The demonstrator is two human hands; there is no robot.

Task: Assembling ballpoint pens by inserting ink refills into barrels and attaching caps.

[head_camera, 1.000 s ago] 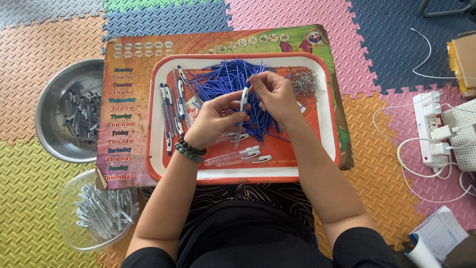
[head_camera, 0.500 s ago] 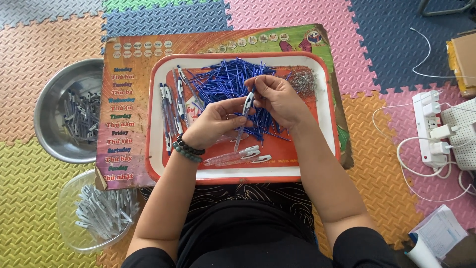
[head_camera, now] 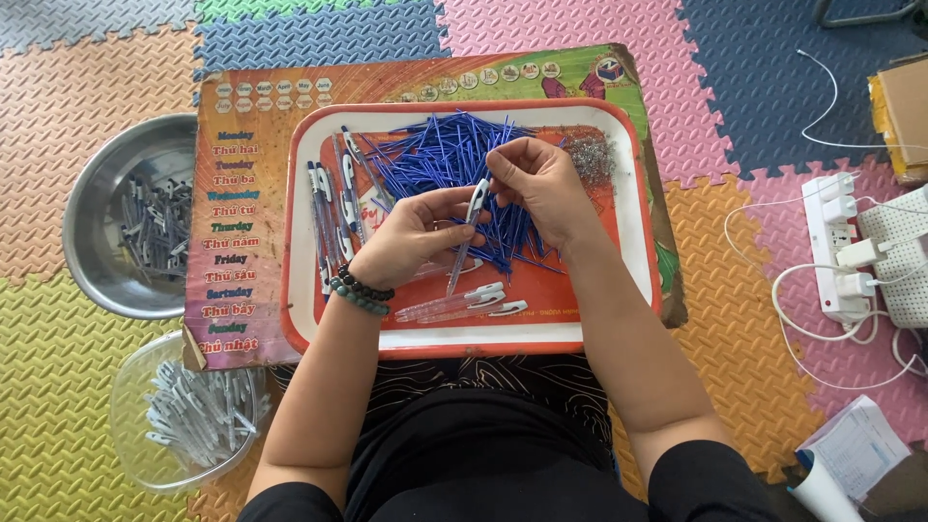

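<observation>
With both the left hand (head_camera: pixel 416 232) and right hand (head_camera: pixel 536 184) pinching one pen (head_camera: pixel 467 232), a slipping grip could drop it onto the blue refills (head_camera: pixel 435 159) at 12 o'clock on the tray (head_camera: pixel 464 340).

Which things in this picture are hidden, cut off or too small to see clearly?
All in the head view:
- Pen: its middle is covered by left hand fingers, its top by the right hand.
- Small metal parts on the tray: too small to tell apart.
- Grey pieces in the metal bowl: too small to identify.
- Plastic bowl: partly covered by the left arm.
- Cardboard box: cut off by the right edge.
</observation>
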